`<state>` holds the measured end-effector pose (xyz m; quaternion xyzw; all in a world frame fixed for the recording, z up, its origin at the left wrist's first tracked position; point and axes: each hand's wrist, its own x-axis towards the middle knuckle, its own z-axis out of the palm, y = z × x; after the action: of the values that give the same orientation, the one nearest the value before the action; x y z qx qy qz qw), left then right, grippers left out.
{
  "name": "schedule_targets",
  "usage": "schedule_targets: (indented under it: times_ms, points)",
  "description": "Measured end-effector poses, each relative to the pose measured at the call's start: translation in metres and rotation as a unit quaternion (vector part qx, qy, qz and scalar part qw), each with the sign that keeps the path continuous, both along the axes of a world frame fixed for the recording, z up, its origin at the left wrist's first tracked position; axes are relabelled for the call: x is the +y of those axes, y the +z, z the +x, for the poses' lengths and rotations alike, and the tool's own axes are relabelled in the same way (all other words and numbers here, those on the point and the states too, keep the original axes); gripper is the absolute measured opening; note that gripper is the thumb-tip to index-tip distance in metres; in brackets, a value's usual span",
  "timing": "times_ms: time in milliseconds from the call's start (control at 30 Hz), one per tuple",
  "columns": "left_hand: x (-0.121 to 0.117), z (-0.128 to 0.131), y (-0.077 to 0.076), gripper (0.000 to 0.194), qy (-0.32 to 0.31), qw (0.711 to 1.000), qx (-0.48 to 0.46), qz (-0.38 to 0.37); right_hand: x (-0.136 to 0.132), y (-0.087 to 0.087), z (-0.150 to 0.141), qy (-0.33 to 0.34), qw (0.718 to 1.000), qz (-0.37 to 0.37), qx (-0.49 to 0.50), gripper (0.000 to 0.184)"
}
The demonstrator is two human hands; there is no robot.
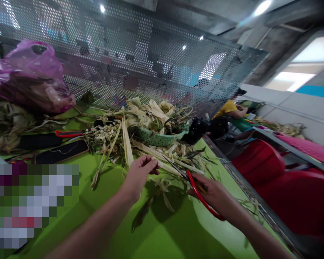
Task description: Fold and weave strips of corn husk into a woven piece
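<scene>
My left hand (143, 172) is closed, pinching the end of a pale dried husk strip (169, 168) between thumb and fingers. The strip stretches rightward toward my right hand (209, 192), which is wrapped around a pair of scissors with red handles (197, 190). Their dark blades point up and left, close to the strip; whether they touch it I cannot tell. Just beyond my hands stands a green plastic basket (162, 138) heaped with dried husks (151, 111). Cut scraps (163, 189) lie on the green table (108, 216) beneath my hands.
A pink plastic bag (40, 79) sits at the back left. Nearer are a dark phone (61, 151) and a red-handled tool (68, 133). A perforated metal screen (118, 54) rises behind the table. Red chairs (261, 158) stand to the right, with a person in yellow (228, 108) beyond.
</scene>
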<state>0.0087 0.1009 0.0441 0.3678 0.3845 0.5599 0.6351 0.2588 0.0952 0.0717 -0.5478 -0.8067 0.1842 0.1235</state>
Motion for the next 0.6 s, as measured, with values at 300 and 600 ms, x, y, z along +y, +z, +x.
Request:
schedule_targets:
  times_ms: [300, 600]
  points:
    - [0.001, 0.002, -0.001, 0.015, 0.017, 1.0, 0.025, -0.001, -0.004, 0.01, 0.041, -0.014, 0.99, 0.015, -0.139, 0.042]
    - [-0.003, 0.006, 0.003, 0.014, 0.02, 0.996, 0.067, 0.059, 0.006, 0.028, -0.063, 0.03, 0.981, 0.039, 0.189, 0.028]
